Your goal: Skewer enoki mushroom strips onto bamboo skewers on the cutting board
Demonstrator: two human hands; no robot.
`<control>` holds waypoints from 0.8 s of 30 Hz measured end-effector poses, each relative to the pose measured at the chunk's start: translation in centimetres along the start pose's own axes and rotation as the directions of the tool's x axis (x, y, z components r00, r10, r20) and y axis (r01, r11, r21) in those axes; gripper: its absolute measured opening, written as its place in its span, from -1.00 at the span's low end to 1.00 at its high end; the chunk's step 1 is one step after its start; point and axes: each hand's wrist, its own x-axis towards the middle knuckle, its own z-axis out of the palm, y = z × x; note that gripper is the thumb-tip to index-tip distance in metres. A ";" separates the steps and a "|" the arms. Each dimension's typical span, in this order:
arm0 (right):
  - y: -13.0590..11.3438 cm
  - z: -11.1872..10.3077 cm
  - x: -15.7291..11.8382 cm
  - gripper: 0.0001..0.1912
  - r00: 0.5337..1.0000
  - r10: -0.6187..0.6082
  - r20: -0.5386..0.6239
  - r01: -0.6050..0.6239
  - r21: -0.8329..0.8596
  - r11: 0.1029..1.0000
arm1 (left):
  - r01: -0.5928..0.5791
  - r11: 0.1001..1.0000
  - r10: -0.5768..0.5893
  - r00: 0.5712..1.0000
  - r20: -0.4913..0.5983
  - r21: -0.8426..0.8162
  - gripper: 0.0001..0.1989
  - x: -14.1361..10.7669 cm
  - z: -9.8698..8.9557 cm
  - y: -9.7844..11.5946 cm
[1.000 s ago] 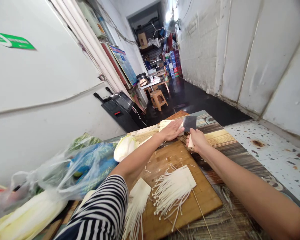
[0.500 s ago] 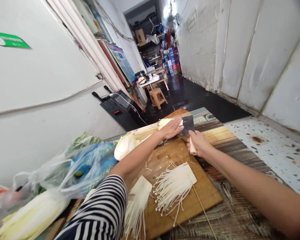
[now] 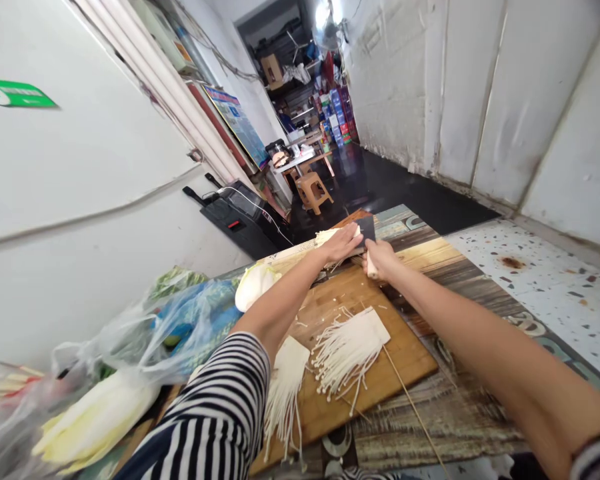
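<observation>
My left hand (image 3: 341,245) lies flat, fingers stretched, on a bunch of enoki mushrooms (image 3: 324,237) at the far end of the wooden cutting board (image 3: 405,357). Gripped in my right hand (image 3: 383,260) is a cleaver (image 3: 367,230) with a dark blade and pale wooden handle. The blade stands right beside my left fingertips, at the root end of the bunch; whether it cuts in there I cannot tell. Nearer to me, a flattened fan of enoki (image 3: 353,347) rests on the board, with a thin skewer at its root end. Another fan (image 3: 286,393) lies left of it, partly behind my sleeve.
A cabbage piece (image 3: 256,285) sits left of the board. Plastic bags (image 3: 195,313) and a larger cabbage (image 3: 97,417) crowd the table's left side. The skewer (image 3: 413,403) juts past the board's near edge. Beyond the table stand a brown stool (image 3: 313,192) and a black machine (image 3: 240,217).
My right hand and the cleaver have shifted slightly left, nearer my left hand. The left hand stays on the enoki. The camera view has moved a little.
</observation>
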 end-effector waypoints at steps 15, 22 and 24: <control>-0.9 2.3 0.3 -0.62 1.000 -0.007 0.010 0.007 0.012 1.000 | -0.012 0.999 0.011 1.000 -0.022 -0.044 -0.36 0.5 -0.6 -0.7; -3.4 3.6 -3.3 -0.80 0.990 -0.137 0.017 0.137 -0.015 0.990 | -0.076 0.996 0.071 0.993 -0.090 -0.056 -0.37 0.2 -3.4 -0.8; -4.9 4.1 -4.6 -0.88 0.977 -0.210 0.026 0.211 -0.022 0.977 | -0.111 0.993 0.102 0.978 -0.181 -0.039 -0.37 0.2 -5.1 -0.8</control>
